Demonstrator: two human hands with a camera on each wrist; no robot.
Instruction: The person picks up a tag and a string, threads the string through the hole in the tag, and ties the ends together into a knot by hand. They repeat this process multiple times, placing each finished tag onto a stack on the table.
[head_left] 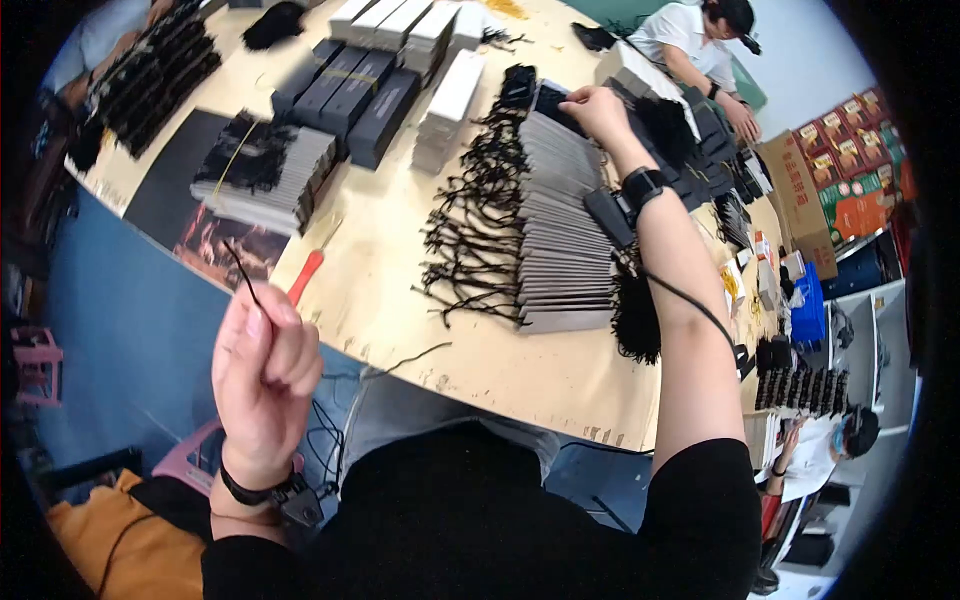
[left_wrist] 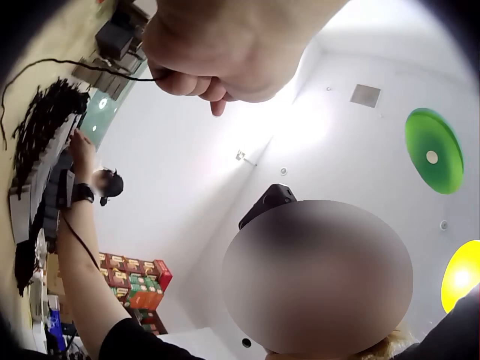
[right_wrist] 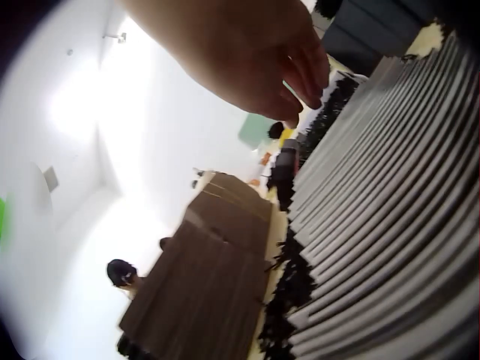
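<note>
In the head view my left hand [head_left: 265, 375] is raised off the table's front edge, pinching a thin black cord [head_left: 238, 265] between thumb and fingers. The cord [left_wrist: 67, 63] trails in a loose curve in the left wrist view. My right hand [head_left: 603, 118] reaches to the far end of a long row of thin grey flat pieces [head_left: 570, 240] standing on edge. Black cord ends [head_left: 470, 230] stick out along the row's left side. In the right wrist view, the right hand's fingers [right_wrist: 307, 71] hang loosely bent, close over the row's far end [right_wrist: 375, 82].
A red-handled tool [head_left: 308, 272] lies left of the row. Beyond it are a banded grey stack [head_left: 310, 170], dark boxes [head_left: 385, 115] and white boxes [head_left: 450, 105]. A loose cord [head_left: 410, 358] lies at the front edge. Another person [head_left: 690, 45] works across the table.
</note>
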